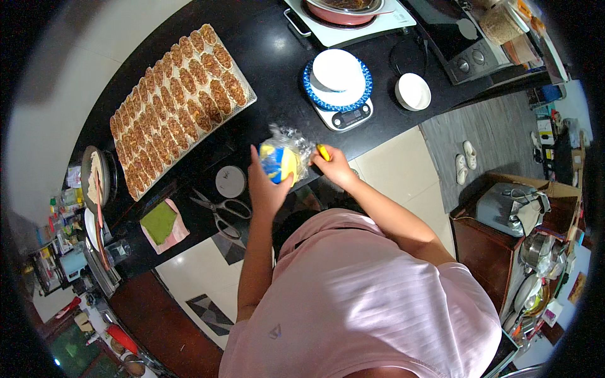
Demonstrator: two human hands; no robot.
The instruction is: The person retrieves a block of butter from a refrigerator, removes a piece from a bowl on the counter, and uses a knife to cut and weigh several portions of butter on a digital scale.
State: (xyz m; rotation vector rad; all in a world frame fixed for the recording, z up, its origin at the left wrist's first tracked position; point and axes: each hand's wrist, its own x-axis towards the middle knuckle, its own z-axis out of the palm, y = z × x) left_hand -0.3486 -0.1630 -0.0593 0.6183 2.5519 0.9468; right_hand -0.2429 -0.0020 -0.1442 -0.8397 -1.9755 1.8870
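My left hand (268, 192) is closed around a blue and yellow packet (272, 165) in crinkled clear plastic (291, 135), near the counter's front edge. On the packet's right side my right hand (336, 169) is closed on a small yellow object (324, 152), perhaps a handle; most of it is hidden by the fingers. The fingers of that hand are close to the loose plastic, and whether they also grip it I cannot tell. Left of my left hand lie a round white lid (230, 182) and dark-handled scissors (227, 210) with their blades apart.
A large tray (253, 99) of brown-topped oval pieces fills the back left. Beyond my right hand a kitchen scale (348, 120) carries a blue-rimmed plate and white bowl (337, 68). Another white bowl (413, 92) stands right of it. A green-and-pink cloth (164, 227) lies left.
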